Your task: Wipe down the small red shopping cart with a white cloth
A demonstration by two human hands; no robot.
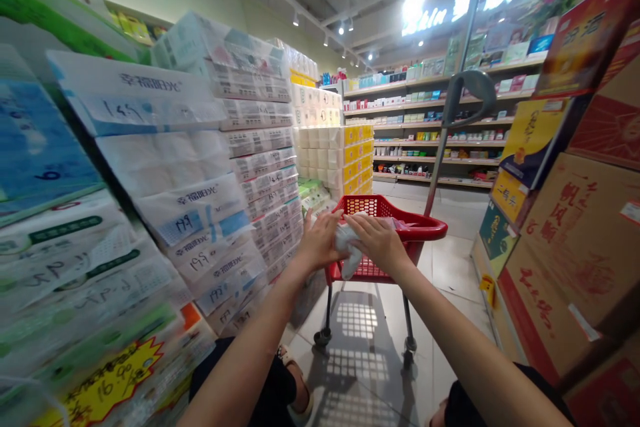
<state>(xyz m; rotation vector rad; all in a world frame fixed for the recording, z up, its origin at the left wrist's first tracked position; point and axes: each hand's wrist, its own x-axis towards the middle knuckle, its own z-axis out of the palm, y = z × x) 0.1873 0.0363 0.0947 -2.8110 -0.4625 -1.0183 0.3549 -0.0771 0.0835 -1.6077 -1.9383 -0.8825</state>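
Note:
A red plastic shopping cart on grey legs stands directly in front of me. At its near rim, a crumpled white cloth hangs partly down over the red mesh; whether it is fabric or a wipe I cannot make out. My left hand is closed on the left side of the cloth. From the right, my right hand presses its bent fingers onto the same cloth. Something pinkish shows in the cart behind my right hand, too small to name.
Tall stacks of wrapped tissue packs rise close on the left. Cardboard boxes are piled on the right. A slanted grey pole with a handle stands behind the cart. Goods fill the shelves at the back, beyond the tiled floor.

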